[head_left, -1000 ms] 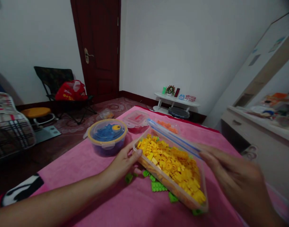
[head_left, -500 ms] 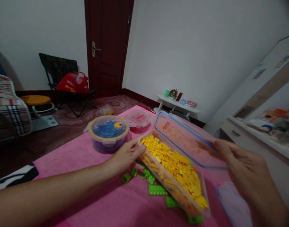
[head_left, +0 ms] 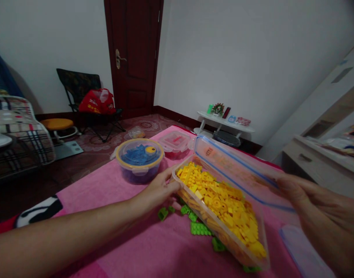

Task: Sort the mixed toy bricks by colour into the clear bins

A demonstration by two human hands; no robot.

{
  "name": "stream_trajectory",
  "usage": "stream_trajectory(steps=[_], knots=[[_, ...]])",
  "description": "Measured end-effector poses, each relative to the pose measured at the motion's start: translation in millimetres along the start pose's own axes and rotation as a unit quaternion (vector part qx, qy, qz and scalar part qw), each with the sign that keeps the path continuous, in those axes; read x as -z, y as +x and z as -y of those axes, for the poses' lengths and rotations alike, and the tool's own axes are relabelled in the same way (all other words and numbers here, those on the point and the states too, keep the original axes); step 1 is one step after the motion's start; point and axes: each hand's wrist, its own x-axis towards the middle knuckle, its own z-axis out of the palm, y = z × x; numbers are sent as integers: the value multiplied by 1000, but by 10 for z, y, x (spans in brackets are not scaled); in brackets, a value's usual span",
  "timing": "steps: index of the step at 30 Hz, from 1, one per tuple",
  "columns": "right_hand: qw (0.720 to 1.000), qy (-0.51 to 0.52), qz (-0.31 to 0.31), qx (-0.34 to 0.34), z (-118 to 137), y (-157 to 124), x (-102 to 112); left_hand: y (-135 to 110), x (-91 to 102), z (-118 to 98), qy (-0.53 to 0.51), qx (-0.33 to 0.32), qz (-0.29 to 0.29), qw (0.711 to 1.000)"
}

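Pink cloth (head_left: pixel 113 204): tub (head_left: pixel 240 247) of yellow bricks, tilted over green bricks (head_left: pixel 198 228). My left hand (head_left: pixel 161 188) clasps its end; my right hand (head_left: pixel 324 220) pinches the lid (head_left: pixel 237 170) above. Room: dark door (head_left: pixel 133 58), chair (head_left: pixel 78 83).

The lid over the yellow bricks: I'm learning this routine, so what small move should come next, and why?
Probably lower the lid flat onto the clear box. The right hand holds it tilted above the box's far rim, the left hand steadies one end of the box, and the yellow bricks lie about level with the rim, so it may seat.
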Motion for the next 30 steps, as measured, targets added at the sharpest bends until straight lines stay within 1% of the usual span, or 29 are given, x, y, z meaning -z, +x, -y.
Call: stream_trajectory(steps=[4,7,9,11,14,18,21,24,26,30], knots=[[999,-27,-32,9,77,4,-31,19,-34,-22,21,5,-19,1000],[999,-37,-35,17,176,-4,-60,37,-54,-73,38,-8,-6,999],[998,-40,-33,19,190,-23,-71,46,-67,-123,59,-11,-5,998],[999,-39,-31,18,141,-40,-72,53,-78,-177,71,-12,-13,997],[999,-33,-26,10,-21,-42,-66,66,-90,-244,60,-3,-20,998],[999,-23,-27,-5,-207,-61,-77,105,-97,-278,49,19,-11,999],[999,-24,-30,-13,-201,-145,-105,141,-102,-278,45,15,2,999],[1000,-27,5,-3,-150,-250,-142,163,-102,-288,41,22,-1,999],[1000,-23,21,0,-189,-292,-169,175,-93,-298,40,21,2,999],[999,-17,25,12,-443,-279,-220,214,-54,-293,33,-1,38,999]])
